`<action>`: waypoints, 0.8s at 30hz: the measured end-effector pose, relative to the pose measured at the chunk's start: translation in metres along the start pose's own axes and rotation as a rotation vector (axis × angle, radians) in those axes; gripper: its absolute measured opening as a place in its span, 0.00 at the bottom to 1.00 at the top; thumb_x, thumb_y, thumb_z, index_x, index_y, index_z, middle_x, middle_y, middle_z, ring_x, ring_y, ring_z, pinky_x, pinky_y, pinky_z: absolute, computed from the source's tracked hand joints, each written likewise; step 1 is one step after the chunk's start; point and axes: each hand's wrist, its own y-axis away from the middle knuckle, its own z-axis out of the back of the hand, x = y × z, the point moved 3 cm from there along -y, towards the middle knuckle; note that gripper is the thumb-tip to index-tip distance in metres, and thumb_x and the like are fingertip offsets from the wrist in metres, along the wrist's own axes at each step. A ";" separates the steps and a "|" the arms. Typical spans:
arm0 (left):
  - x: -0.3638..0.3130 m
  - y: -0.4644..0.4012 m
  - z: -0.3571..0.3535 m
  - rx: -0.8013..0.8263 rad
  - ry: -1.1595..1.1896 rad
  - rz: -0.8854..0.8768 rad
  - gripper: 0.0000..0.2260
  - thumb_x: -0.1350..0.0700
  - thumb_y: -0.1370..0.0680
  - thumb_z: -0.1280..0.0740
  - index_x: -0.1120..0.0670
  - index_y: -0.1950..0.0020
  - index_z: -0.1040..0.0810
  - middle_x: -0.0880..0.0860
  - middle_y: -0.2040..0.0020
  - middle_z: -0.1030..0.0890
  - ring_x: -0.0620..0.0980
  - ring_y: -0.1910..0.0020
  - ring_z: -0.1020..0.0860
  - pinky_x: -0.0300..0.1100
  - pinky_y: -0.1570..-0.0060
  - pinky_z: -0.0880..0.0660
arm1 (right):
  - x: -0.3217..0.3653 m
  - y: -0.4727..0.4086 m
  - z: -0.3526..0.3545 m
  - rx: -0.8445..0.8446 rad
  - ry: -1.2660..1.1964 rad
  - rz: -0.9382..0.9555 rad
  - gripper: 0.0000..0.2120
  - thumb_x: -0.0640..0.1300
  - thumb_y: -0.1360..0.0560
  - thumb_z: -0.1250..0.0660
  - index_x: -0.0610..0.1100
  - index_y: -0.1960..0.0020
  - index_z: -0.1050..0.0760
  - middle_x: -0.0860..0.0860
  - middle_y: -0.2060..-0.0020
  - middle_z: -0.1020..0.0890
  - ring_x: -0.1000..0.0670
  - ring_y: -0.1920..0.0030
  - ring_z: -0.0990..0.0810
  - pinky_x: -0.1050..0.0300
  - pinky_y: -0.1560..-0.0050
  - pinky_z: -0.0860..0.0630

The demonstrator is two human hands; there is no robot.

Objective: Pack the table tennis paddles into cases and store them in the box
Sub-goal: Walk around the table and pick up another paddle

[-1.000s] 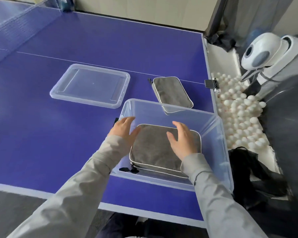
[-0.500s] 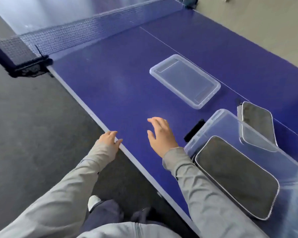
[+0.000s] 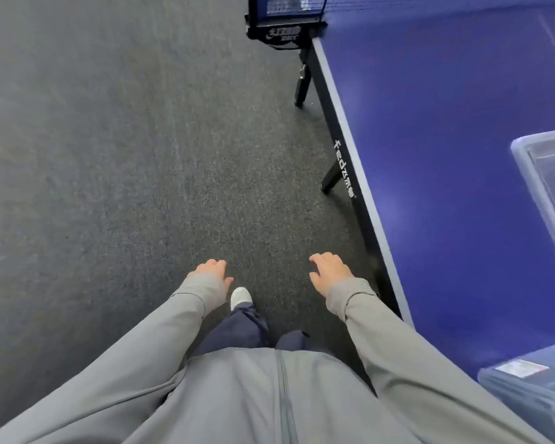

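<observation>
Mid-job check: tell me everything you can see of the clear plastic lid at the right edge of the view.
Only part of the clear plastic lid shows; the right frame edge cuts it off. It looks like translucent, colourless plastic with a rounded corner, a raised rim and a recessed flat panel. It lies flat on the blue table, set in from the table's edge. Neither hand touches it; both hang over the floor. Blur hides finer detail.
</observation>
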 end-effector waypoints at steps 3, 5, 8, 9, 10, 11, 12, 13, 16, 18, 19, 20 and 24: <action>0.041 -0.005 0.002 -0.004 0.067 0.056 0.19 0.49 0.20 0.43 0.56 0.32 0.34 0.56 0.35 0.30 0.57 0.35 0.31 0.52 0.36 0.33 | 0.033 -0.024 0.004 0.050 0.098 0.022 0.20 0.47 0.20 0.43 0.45 0.29 0.37 0.45 0.32 0.31 0.44 0.31 0.35 0.47 0.33 0.34; 0.061 -0.008 0.004 -0.014 0.133 0.084 0.19 0.49 0.20 0.43 0.55 0.31 0.35 0.56 0.35 0.30 0.57 0.35 0.31 0.52 0.36 0.33 | 0.055 -0.038 0.012 0.052 0.142 0.050 0.20 0.49 0.20 0.43 0.45 0.29 0.37 0.45 0.32 0.31 0.44 0.31 0.35 0.47 0.34 0.34; 0.083 -0.015 0.010 -0.003 0.189 0.146 0.21 0.48 0.20 0.43 0.55 0.29 0.37 0.57 0.33 0.31 0.58 0.34 0.31 0.52 0.36 0.32 | 0.087 -0.059 0.026 0.039 0.168 0.111 0.21 0.50 0.20 0.43 0.46 0.29 0.37 0.46 0.32 0.32 0.44 0.31 0.35 0.47 0.34 0.34; 0.089 -0.018 0.014 0.007 0.205 0.168 0.21 0.48 0.20 0.43 0.54 0.29 0.38 0.57 0.33 0.32 0.58 0.34 0.31 0.52 0.36 0.32 | 0.096 -0.067 0.031 0.038 0.178 0.133 0.21 0.51 0.20 0.43 0.46 0.29 0.37 0.46 0.32 0.32 0.44 0.31 0.35 0.47 0.34 0.34; 0.095 -0.021 0.017 0.014 0.222 0.184 0.22 0.48 0.20 0.43 0.54 0.28 0.39 0.56 0.32 0.32 0.58 0.34 0.32 0.52 0.36 0.33 | 0.105 -0.074 0.035 0.038 0.194 0.150 0.21 0.51 0.20 0.43 0.46 0.29 0.37 0.46 0.32 0.32 0.44 0.31 0.35 0.47 0.34 0.35; 0.100 -0.025 0.020 0.017 0.240 0.196 0.22 0.48 0.19 0.44 0.54 0.27 0.40 0.56 0.32 0.32 0.57 0.33 0.32 0.52 0.35 0.33 | 0.112 -0.082 0.040 0.039 0.211 0.163 0.21 0.51 0.20 0.43 0.46 0.30 0.37 0.47 0.32 0.32 0.44 0.31 0.35 0.47 0.34 0.35; 0.105 -0.030 0.025 0.018 0.257 0.206 0.22 0.48 0.19 0.44 0.54 0.27 0.40 0.56 0.31 0.33 0.57 0.33 0.32 0.52 0.35 0.33 | 0.118 -0.091 0.045 0.043 0.228 0.171 0.21 0.51 0.20 0.43 0.46 0.30 0.37 0.47 0.32 0.32 0.44 0.31 0.35 0.47 0.34 0.35; 0.110 -0.034 0.029 0.017 0.271 0.218 0.22 0.48 0.19 0.44 0.54 0.27 0.40 0.56 0.31 0.33 0.57 0.33 0.32 0.52 0.35 0.33 | 0.124 -0.100 0.050 0.049 0.245 0.175 0.21 0.52 0.20 0.43 0.46 0.30 0.37 0.47 0.32 0.32 0.44 0.31 0.35 0.47 0.35 0.35; 0.124 -0.053 0.050 0.018 0.286 0.259 0.23 0.47 0.20 0.44 0.54 0.27 0.40 0.56 0.31 0.32 0.57 0.33 0.32 0.51 0.35 0.33 | 0.139 -0.131 0.066 0.077 0.281 0.166 0.22 0.53 0.20 0.43 0.46 0.29 0.37 0.46 0.33 0.31 0.43 0.32 0.34 0.46 0.36 0.34; 0.133 -0.070 0.071 0.014 0.288 0.286 0.23 0.47 0.19 0.44 0.54 0.27 0.40 0.56 0.31 0.32 0.57 0.33 0.32 0.51 0.34 0.34 | 0.149 -0.156 0.078 0.096 0.284 0.155 0.22 0.53 0.20 0.43 0.47 0.29 0.38 0.46 0.33 0.31 0.43 0.32 0.33 0.46 0.37 0.33; 0.138 -0.079 0.084 0.009 0.294 0.303 0.23 0.47 0.19 0.44 0.54 0.26 0.41 0.56 0.31 0.32 0.57 0.32 0.32 0.51 0.34 0.34 | 0.155 -0.170 0.086 0.104 0.276 0.149 0.22 0.54 0.20 0.43 0.47 0.29 0.38 0.46 0.33 0.31 0.43 0.32 0.33 0.46 0.37 0.33; 0.143 -0.088 0.098 0.003 0.307 0.319 0.24 0.47 0.19 0.44 0.54 0.26 0.41 0.56 0.30 0.33 0.57 0.32 0.32 0.51 0.34 0.34 | 0.161 -0.183 0.095 0.112 0.260 0.143 0.23 0.54 0.20 0.43 0.47 0.29 0.39 0.46 0.33 0.31 0.43 0.32 0.33 0.46 0.37 0.34; 0.163 -0.122 0.164 -0.040 0.343 0.363 0.24 0.46 0.20 0.44 0.53 0.26 0.41 0.55 0.30 0.33 0.56 0.32 0.32 0.51 0.34 0.34 | 0.185 -0.230 0.143 0.128 0.176 0.109 0.23 0.54 0.20 0.44 0.47 0.27 0.40 0.46 0.32 0.31 0.43 0.31 0.34 0.46 0.35 0.35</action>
